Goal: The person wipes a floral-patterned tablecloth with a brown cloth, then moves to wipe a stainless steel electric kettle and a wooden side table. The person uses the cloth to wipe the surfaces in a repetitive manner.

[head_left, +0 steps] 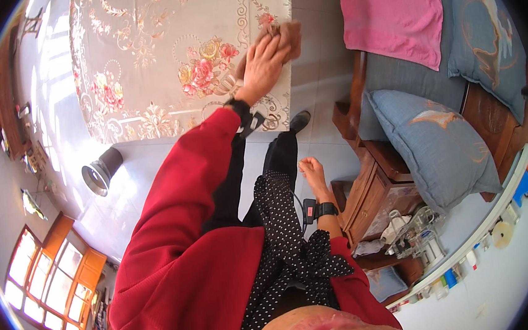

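My left hand (262,63) grips a folded brown cloth (288,39), pressing it on the floral tablecloth (130,39) near the table's right-hand edge. A dark watch sits on that wrist, below the red sleeve. My right hand (311,172) hangs lower, beside my dark trousers and left of the wooden seat, its fingers loosely curled with nothing visible in them. A black wrist device (317,210) is strapped above it.
A wooden seat with blue cushions (430,146) and a pink towel (388,12) stands on the right, above a side cabinet (360,201) and a cluster of small items (415,240). A dark bin (100,171) stands on the tiled floor, left.
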The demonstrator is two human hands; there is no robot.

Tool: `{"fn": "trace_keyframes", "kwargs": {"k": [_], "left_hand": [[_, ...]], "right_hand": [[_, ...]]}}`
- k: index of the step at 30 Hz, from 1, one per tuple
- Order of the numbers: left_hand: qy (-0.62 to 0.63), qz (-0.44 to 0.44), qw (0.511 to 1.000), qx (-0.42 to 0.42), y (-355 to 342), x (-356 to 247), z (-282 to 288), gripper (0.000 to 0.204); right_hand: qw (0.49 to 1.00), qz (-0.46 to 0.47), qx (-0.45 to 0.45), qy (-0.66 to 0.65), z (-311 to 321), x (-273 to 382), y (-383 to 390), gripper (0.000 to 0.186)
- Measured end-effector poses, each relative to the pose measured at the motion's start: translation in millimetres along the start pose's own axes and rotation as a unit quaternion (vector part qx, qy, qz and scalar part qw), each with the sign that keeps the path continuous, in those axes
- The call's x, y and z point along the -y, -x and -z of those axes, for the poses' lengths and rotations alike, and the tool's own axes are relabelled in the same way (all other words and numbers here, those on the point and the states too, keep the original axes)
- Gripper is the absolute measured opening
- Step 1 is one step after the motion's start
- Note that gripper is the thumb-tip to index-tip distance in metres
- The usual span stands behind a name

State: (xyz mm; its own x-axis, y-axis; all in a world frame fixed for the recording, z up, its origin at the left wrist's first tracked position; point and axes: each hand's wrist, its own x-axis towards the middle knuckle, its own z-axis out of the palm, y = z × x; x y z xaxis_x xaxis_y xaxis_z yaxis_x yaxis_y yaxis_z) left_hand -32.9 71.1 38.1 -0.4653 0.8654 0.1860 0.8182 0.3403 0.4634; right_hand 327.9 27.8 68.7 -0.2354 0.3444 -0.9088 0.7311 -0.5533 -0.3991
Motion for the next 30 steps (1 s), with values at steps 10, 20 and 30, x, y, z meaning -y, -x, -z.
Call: {"fn": "trace_keyframes", "kwargs": {"k": [10,20,30], "left_hand": [[0.031,0.119,0.987,0.1,136,-80,15,0.053],[-0.114,0.25,0.96,-0.044,112,-61,2,0.052],[-0.099,0.266,0.958,-0.032,29,-46,-6,0.06]], "right_hand": [[0.991,0.082,0.064,0.083,111,38,-21,0.016],[0.977,0.119,0.099,0.149,137,86,-47,0.016],[0.97,0.114,0.138,0.166,134,159,-85,0.016]]}}
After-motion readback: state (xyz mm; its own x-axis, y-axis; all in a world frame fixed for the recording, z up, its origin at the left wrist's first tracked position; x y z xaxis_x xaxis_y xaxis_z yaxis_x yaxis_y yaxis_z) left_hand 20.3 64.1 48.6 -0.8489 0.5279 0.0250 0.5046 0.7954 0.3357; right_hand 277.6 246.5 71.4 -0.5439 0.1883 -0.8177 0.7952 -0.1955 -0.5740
